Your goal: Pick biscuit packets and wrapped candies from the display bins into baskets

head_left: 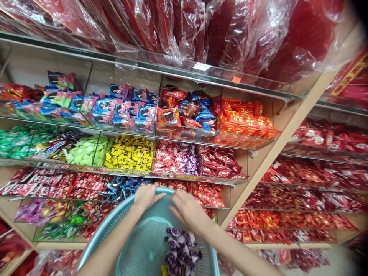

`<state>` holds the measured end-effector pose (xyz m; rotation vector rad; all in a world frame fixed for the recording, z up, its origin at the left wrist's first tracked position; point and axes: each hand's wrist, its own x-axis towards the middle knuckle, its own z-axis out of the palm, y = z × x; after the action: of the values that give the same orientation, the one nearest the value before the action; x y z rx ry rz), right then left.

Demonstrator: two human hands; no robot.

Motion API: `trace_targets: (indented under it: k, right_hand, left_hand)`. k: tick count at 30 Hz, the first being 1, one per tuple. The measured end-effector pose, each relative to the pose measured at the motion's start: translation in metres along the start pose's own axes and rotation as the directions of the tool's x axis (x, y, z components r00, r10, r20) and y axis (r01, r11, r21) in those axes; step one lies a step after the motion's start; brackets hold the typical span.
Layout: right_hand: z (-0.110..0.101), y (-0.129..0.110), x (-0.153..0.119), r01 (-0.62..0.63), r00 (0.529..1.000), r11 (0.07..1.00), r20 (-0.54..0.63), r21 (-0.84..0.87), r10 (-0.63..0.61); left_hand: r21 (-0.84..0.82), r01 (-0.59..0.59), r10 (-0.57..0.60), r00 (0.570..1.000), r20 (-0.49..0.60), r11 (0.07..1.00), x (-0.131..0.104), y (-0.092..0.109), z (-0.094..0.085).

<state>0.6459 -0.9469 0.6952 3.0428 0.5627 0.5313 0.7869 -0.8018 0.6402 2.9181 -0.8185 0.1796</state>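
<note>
A teal plastic basket (pixel 99 238) with mesh walls is in front of me at the bottom of the head view. My left hand (pixel 147 197) is closed around its far rim, thumb along the edge. Just right of it, my right hand (pixel 192 212) hangs over the basket's right side, with its fingers stretched and slightly apart; I see nothing in them. Inside the basket, purple-and-white wrapped candies (pixel 182 249) lie in a pile on the right, with a yellow wrapper (pixel 165 269) at its edge. Beyond the rim, a shelf bin holds red-and-white and purple candies (pixel 184 159).
Yellow candies (pixel 130 153) and pale green packets (pixel 89 150) fill neighbouring bins behind clear lips. Orange-red packets (pixel 245 119) sit on the tier above. A slanting wooden upright (pixel 264 153) separates this rack from another on the right. Plastic-wrapped red goods (pixel 184 30) stand on top.
</note>
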Motion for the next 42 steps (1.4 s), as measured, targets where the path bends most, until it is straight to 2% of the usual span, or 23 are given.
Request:
trace_targets:
  k: [4,7,9,12,16,21,28,34,42]
  right_hand:
    - [-0.051,0.032,0.031,-0.228,0.967,0.966,-0.146,-0.120,0.210]
    - [-0.067,0.058,0.055,-0.401,0.915,0.893,-0.057,-0.205,0.398]
    - [-0.068,0.073,0.069,-0.460,0.870,0.858,0.077,-0.229,0.487]
    - [-0.062,0.087,0.088,-0.481,0.822,0.846,0.215,-0.231,0.527]
    - [-0.057,0.094,0.106,-0.512,0.770,0.826,0.301,-0.234,0.563]
    - [-0.061,0.096,0.116,-0.539,0.721,0.806,0.361,-0.245,0.591]
    - [-0.065,0.091,0.118,-0.526,0.703,0.802,0.387,-0.282,0.597]
    - [-0.063,0.092,0.120,-0.495,0.707,0.820,0.416,-0.286,0.572]
    - [-0.056,0.091,0.110,-0.514,0.754,0.806,0.294,-0.293,0.588]
  left_hand:
    - [-0.016,0.005,-0.005,1.000,0.001,1.000,0.000,-0.001,0.002]
    - [-0.027,-0.008,0.008,1.000,-0.004,1.000,0.000,-0.002,0.002]
    - [-0.035,-0.003,0.003,1.000,0.003,0.999,0.000,-0.003,0.001]
    - [-0.044,0.000,0.000,1.000,0.014,0.999,0.000,-0.003,0.000]
    - [-0.031,-0.018,0.018,1.000,-0.006,0.999,0.000,-0.002,0.001]
    - [-0.020,-0.027,0.027,1.000,-0.007,0.999,0.001,-0.001,0.000]
    - [-0.019,0.002,-0.002,1.000,0.018,1.000,-0.002,0.002,-0.005]
    - [-0.035,0.010,-0.009,1.000,0.029,0.999,-0.003,0.003,-0.007]
    - [-0.030,0.004,-0.004,1.000,0.021,1.000,-0.002,0.003,-0.004]
